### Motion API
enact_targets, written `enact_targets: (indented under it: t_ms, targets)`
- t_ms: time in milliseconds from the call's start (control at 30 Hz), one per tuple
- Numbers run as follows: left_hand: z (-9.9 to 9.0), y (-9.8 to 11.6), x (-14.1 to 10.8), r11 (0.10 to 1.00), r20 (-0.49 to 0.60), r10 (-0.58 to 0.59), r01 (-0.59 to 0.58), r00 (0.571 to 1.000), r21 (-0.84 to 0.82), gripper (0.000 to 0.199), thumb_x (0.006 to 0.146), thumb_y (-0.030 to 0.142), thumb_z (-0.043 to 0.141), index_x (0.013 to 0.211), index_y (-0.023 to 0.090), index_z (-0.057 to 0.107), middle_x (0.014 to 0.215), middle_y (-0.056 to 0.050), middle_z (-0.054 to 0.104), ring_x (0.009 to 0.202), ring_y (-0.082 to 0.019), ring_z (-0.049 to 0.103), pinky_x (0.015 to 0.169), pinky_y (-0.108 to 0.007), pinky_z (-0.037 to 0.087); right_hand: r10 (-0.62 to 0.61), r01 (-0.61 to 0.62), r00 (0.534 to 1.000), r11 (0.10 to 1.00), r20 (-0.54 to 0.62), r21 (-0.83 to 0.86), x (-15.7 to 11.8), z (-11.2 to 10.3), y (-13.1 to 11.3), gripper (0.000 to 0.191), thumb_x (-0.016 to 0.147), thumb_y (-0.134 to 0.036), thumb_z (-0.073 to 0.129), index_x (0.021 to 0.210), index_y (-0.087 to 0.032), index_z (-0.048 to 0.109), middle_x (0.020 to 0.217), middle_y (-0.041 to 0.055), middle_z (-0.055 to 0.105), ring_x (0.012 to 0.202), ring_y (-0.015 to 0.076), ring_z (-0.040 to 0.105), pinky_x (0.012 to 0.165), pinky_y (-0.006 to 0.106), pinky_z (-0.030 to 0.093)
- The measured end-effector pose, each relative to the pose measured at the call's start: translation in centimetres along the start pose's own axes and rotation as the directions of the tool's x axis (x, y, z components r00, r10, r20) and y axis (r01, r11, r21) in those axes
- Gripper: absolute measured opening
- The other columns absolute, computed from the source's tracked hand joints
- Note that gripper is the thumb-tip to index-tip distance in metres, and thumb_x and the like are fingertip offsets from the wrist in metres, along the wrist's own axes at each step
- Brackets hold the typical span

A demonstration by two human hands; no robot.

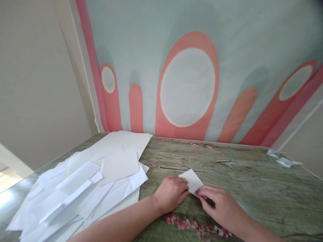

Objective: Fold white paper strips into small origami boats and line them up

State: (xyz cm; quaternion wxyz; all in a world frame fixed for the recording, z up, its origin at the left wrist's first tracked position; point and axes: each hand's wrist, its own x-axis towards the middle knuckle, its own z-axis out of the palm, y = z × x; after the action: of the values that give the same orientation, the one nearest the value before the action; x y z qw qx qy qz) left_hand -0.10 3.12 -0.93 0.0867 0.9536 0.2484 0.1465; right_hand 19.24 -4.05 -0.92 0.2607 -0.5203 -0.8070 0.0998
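Note:
A small white piece of paper (192, 180) lies on the wood-patterned table between my hands. My left hand (172, 193) rests on its left edge, fingers together and bent over the paper. With thumb and fingers, my right hand (218, 203) pinches the paper's lower right corner. The fingertips of my left hand are partly hidden from view.
A large heap of white sheets and folded papers (118, 166) covers the left side of the table (242, 174). Two small folded white pieces (287, 162) lie at the right back edge. Behind the table hangs a patterned backdrop (141, 40).

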Motion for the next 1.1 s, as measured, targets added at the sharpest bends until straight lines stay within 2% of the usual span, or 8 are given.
enact_targets:
  t_ms: [233,300,433,533,733,867,1100]
  targets:
    - [-0.2,0.1,0.0,0.999,-0.003,-0.052,0.051,0.999,-0.016,0.017,0.088,0.025,0.046,0.091,0.019,0.062,0.096,-0.004,0.065,0.091,-0.017,0.060,0.086,-0.030,0.044,-0.005,0.005,1.000,0.997,-0.002,0.077,0.2,-0.3,-0.1,0.010,0.080,-0.026,0.057,0.086,-0.022,0.064,0.092,0.0037,0.066,0.084,0.0187,0.060,0.077,0.030,0.045]
    - [-0.3,0.1,0.0,0.998,-0.010,-0.059,0.059,0.998,-0.030,0.017,0.088,0.026,0.046,0.090,0.019,0.062,0.097,-0.004,0.065,0.091,-0.017,0.060,0.086,-0.029,0.044,-0.005,0.006,1.000,0.997,-0.006,0.081,0.3,-0.2,0.2,0.010,0.082,-0.025,0.055,0.084,-0.022,0.064,0.092,0.0037,0.065,0.085,0.0184,0.060,0.077,0.030,0.046]
    - [-0.4,0.1,0.1,0.996,-0.010,-0.069,0.068,0.998,-0.057,0.017,0.087,0.025,0.047,0.089,0.019,0.063,0.098,-0.005,0.065,0.091,-0.018,0.060,0.086,-0.029,0.045,0.026,-0.027,1.000,0.987,0.006,0.159,0.7,0.1,1.0,0.024,0.088,-0.022,0.043,0.075,-0.021,0.064,0.085,0.0027,0.064,0.079,0.0156,0.061,0.072,0.026,0.047]
    - [-0.4,0.0,0.0,0.994,-0.009,-0.079,0.078,0.997,-0.077,0.016,0.087,0.026,0.048,0.088,0.019,0.062,0.096,-0.005,0.065,0.091,-0.018,0.060,0.085,-0.029,0.045,0.076,-0.073,0.997,0.978,-0.007,0.197,0.9,0.3,1.5,0.027,0.088,-0.025,0.043,0.069,-0.020,0.061,0.085,0.0031,0.063,0.077,0.0154,0.060,0.070,0.027,0.047]
    - [-0.3,0.1,-0.1,0.990,-0.020,-0.121,0.119,0.992,-0.075,0.021,0.087,0.025,0.049,0.107,0.020,0.055,0.100,-0.003,0.064,0.092,-0.018,0.060,0.083,-0.028,0.045,0.156,-0.149,0.987,0.970,-0.024,0.193,1.0,1.1,2.5,0.027,0.086,-0.029,0.046,0.064,-0.018,0.057,0.088,0.0047,0.059,0.072,0.0152,0.059,0.065,0.028,0.046]
    - [-0.9,0.4,-0.3,0.998,0.022,-0.055,0.056,0.998,-0.026,0.027,0.088,0.029,0.048,0.115,0.023,0.049,0.105,-0.003,0.061,0.096,-0.019,0.058,0.088,-0.031,0.043,0.165,-0.156,0.986,0.971,-0.037,0.182,1.1,1.4,3.2,0.028,0.085,-0.030,0.046,0.062,-0.018,0.056,0.088,0.0047,0.058,0.066,0.0138,0.057,0.061,0.028,0.045]
    - [-1.3,0.7,-0.7,0.998,0.057,0.045,-0.048,0.997,0.047,0.032,0.090,0.034,0.045,0.120,0.023,0.047,0.109,-0.004,0.058,0.100,-0.020,0.056,0.091,-0.032,0.042,0.182,-0.173,0.982,0.969,-0.039,0.178,1.2,1.3,3.5,0.026,0.084,-0.030,0.047,0.062,-0.018,0.055,0.086,0.0048,0.057,0.069,0.0149,0.057,0.064,0.029,0.045]
